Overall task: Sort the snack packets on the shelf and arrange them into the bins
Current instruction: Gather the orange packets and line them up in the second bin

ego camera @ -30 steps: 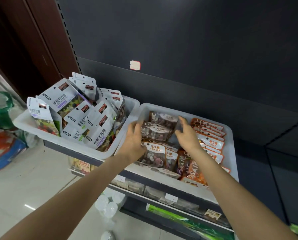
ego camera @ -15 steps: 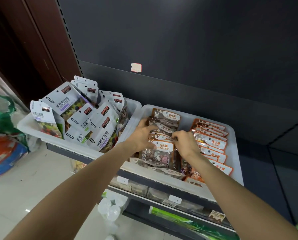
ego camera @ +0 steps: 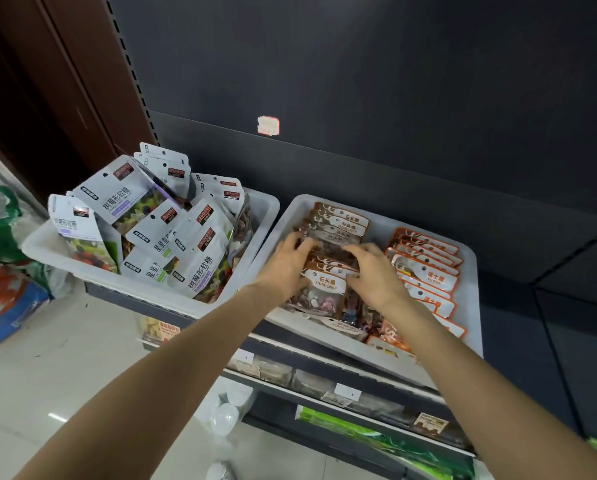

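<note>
This is a small retail shop, shown by the dark grey metal display shelving (ego camera: 359,81) with a slotted upright and a torn price sticker (ego camera: 268,125) on its back panel. Two white plastic bins (ego camera: 272,206) sit side by side on the shelf, filled with hang-hole snack packets: white gummy pouches (ego camera: 200,251), brown stone-candy packets (ego camera: 338,223) and orange-edged sugar packets (ego camera: 428,271). Small white price tags (ego camera: 347,391) clip to the edges of the lower shelves, and stuffed sacks of stock (ego camera: 2,296) lie on the pale tiled floor (ego camera: 65,358) at the left.
</note>
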A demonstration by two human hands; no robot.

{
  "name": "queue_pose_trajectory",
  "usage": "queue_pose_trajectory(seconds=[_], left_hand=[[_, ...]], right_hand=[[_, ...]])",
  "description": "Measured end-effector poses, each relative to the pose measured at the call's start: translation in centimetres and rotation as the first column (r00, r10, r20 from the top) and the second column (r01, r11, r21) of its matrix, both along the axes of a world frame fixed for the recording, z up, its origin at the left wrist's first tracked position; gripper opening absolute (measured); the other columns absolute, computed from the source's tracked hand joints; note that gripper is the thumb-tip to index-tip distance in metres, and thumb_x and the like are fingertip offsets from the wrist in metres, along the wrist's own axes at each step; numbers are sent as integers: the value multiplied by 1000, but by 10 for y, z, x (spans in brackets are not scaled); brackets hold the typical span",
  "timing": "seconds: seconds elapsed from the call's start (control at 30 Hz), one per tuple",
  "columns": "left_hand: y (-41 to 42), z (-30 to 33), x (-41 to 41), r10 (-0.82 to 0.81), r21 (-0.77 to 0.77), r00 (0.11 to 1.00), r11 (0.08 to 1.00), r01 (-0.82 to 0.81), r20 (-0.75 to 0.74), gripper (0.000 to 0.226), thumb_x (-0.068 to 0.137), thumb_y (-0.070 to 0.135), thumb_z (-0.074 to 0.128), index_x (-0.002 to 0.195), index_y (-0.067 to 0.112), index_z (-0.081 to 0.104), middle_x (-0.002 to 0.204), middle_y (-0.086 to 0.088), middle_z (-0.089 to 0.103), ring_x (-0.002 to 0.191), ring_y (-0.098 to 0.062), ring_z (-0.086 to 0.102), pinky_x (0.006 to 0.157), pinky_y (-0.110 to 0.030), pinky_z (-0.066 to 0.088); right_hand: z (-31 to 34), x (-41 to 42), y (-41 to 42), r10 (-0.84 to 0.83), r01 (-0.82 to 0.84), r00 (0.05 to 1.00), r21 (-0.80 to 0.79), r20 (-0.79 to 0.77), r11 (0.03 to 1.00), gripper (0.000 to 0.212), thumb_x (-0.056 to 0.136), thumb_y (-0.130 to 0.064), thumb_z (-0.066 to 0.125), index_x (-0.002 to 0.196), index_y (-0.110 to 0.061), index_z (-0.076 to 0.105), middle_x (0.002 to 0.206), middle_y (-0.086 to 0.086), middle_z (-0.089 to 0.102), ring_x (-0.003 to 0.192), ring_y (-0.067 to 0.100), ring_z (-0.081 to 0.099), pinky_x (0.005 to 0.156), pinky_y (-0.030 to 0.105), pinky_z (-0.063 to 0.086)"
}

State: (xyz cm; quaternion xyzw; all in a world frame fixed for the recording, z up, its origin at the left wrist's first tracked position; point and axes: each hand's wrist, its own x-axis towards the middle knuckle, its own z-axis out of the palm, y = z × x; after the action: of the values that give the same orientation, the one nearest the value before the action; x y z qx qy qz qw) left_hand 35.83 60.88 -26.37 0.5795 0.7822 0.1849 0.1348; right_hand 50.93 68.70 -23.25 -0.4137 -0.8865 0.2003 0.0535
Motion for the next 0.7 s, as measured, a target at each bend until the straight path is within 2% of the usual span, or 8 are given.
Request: queue_pose_trajectory(seconds=[0.1,0.17,0.27,0.3,0.37,0.5,0.63,0.7], left_hand=[[-16,11,-1,27,143,997,989,-37,73,69,77,15,76,135,19,40,141,-7,31,133,-22,32,110,-33,34],[-30,19,-6,-6,193,996,981,-12,93,56,75,25,79,123,17,51,127,-3,41,121,-17,40,103,-29,38],[-50,26,-15,-150,79,972,987,138,181,38,71,38,79,103,21,66,112,7,48,109,-8,43,98,-26,36],[-54,29,-18,-183,24,971,983,181,156,35,72,38,79,101,22,68,113,9,46,112,-7,41,99,-24,33],[-57,30,-24,-246,-38,969,969,246,-3,31,77,35,75,105,22,70,123,7,44,120,-9,37,103,-25,29],[-56,31,-24,-246,-136,949,966,222,-199,25,88,32,65,110,22,67,128,1,41,121,-15,39,102,-31,36],[-44,29,-16,-158,-176,966,977,123,-203,20,96,25,51,109,16,64,117,-5,52,104,-25,56,84,-34,47],[-33,31,-13,-85,-104,981,992,68,-172,19,98,24,47,108,14,61,107,-9,58,95,-28,59,76,-35,47]], right_hand=[[2,8,-9,82,-69,991,121,-105,990,39,90,-23,61,127,-21,51,131,-1,42,124,15,39,95,29,42],[3,9,-12,106,-97,992,120,-74,988,34,91,-35,58,121,-20,53,125,-2,44,118,14,41,89,28,43],[-1,7,-15,147,-152,986,70,77,986,37,87,-41,61,119,-22,56,123,-2,46,118,14,42,87,30,43],[-2,6,-15,150,-157,984,77,99,985,34,87,-38,62,117,-22,57,123,-2,48,117,15,44,85,29,42],[-3,5,-16,117,-129,988,123,100,984,23,89,-30,62,110,-21,58,116,0,54,108,17,52,76,26,41],[1,0,-18,55,-70,996,242,69,968,10,93,-23,57,99,-17,60,106,3,59,94,20,59,68,26,40],[5,1,-10,-45,39,999,269,15,962,13,94,-23,56,103,-16,61,109,4,61,97,21,60,72,30,45],[4,1,-6,-40,26,998,233,54,972,16,93,-22,58,107,-18,60,113,4,61,101,21,60,76,30,47]])
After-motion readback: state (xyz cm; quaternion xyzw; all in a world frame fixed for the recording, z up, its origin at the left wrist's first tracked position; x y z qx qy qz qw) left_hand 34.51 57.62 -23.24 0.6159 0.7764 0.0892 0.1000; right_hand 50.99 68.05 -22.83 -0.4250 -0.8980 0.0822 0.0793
